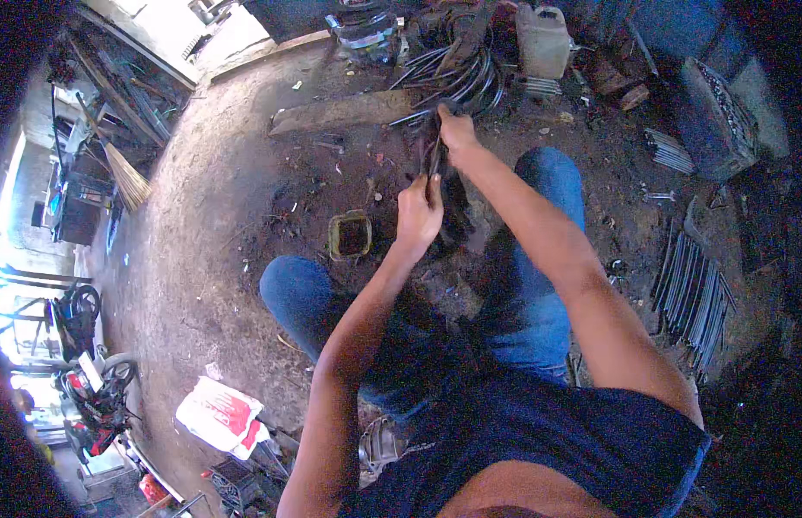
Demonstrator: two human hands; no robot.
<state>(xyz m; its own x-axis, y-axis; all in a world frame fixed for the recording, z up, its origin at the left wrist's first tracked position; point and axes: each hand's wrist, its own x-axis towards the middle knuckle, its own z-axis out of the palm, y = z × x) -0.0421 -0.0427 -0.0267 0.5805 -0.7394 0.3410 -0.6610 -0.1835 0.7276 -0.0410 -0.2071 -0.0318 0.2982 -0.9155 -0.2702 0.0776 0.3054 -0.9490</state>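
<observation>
My left hand (421,211) is closed around the lower end of a dark, narrow strip-like bundle (431,155), its thumb pointing up along it. Further out, my right hand (457,134) grips the upper end of the same bundle. Whether it is rubber, cloth or cable is too dark to tell. The bundle runs between both hands above the dirty floor, between my bent knees. A small square yellowish tub (332,238) with dark contents sits left of my left hand. Just beyond my right hand lies a heap of black, curved hoses or rods (478,82).
A wooden plank (353,113) lies at the far side, with a pale jerrycan (543,43) to its right. Thin metal rods (690,281) lie in a row at right. A broom (124,177), motorbike (94,401) and white-and-red bag (218,413) are on the left.
</observation>
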